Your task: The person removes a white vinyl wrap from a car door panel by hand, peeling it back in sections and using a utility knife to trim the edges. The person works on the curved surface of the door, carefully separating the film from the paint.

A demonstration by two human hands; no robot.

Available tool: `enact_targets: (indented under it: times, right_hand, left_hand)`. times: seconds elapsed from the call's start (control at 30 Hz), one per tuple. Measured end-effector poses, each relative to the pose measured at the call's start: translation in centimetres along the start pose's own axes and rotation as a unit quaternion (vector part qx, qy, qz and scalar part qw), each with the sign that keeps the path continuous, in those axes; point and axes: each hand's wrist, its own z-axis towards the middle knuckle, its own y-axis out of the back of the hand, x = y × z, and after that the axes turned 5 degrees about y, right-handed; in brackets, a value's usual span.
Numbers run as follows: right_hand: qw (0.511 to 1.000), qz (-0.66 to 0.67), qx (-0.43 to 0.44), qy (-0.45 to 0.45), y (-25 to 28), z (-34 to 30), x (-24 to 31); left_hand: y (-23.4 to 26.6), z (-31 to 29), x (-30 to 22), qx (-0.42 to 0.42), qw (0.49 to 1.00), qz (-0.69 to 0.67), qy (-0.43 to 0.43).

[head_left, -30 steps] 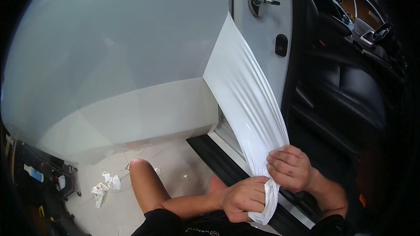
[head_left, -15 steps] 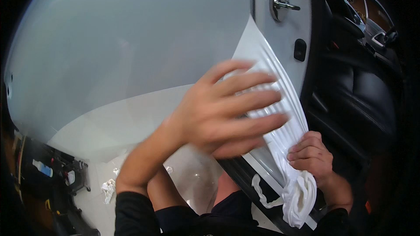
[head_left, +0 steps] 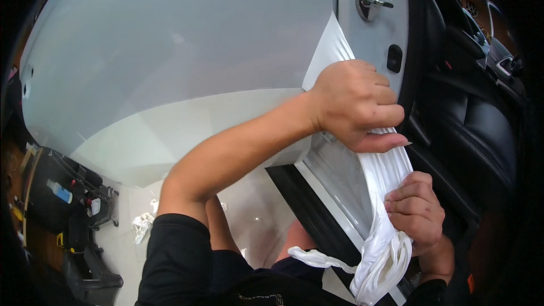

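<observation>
A sheet of glossy white film (head_left: 327, 51) stretches from the edge of a grey car body panel (head_left: 215, 39) down to my lap. Its upper end tapers to a point still on the panel, and the pulled part is gathered into long creases. My left hand (head_left: 358, 105) is closed in a fist on the upper part, thumb toward the right. Lower down, my right hand (head_left: 416, 209) grips the same strip with curled fingers. Below it the film hangs in a loose, rumpled bundle, with a thin twisted tail to the left.
A metal door striker (head_left: 371, 1) and a black oval plug (head_left: 394, 58) sit on the door frame. To the right is a black leather car seat (head_left: 470, 116). A black-edged sill (head_left: 311, 209) runs below. Film scraps (head_left: 143, 225) and a black cart (head_left: 56, 192) stand at the left.
My left hand, open with spread fingers before, has moved up and right and closed on the film. My right hand keeps its grip, slightly lower. The film's twisted tail has swung left.
</observation>
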Motion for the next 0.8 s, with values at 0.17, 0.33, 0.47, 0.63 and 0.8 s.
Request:
enact_targets:
  times: [0.17, 0.33, 0.47, 0.63, 0.8]
  right_hand:
    - [1.000, -0.026, -0.005, -0.004, 0.9, 0.2, 0.1]
    - [0.999, -0.040, -0.003, -0.015, 1.0, 0.5, 0.0]
    - [0.999, -0.051, 0.004, -0.012, 1.2, 0.9, 0.4]
    - [0.998, -0.056, 0.017, -0.022, 1.7, 0.9, 1.1]
    - [0.996, -0.077, 0.035, -0.039, 1.9, 0.6, 1.9]
  left_hand:
    - [-1.4, 1.1, -0.2, -0.089, 0.996, 0.022, 0.000]
    - [-3.0, 0.8, 0.2, -0.176, 0.983, 0.046, -0.008]
    - [-3.1, 0.8, -0.1, -0.206, 0.978, 0.031, 0.009]
    - [-3.8, 1.7, -1.3, -0.235, 0.970, 0.009, 0.059]
    - [-4.3, 1.7, -1.5, -0.266, 0.962, -0.001, 0.061]
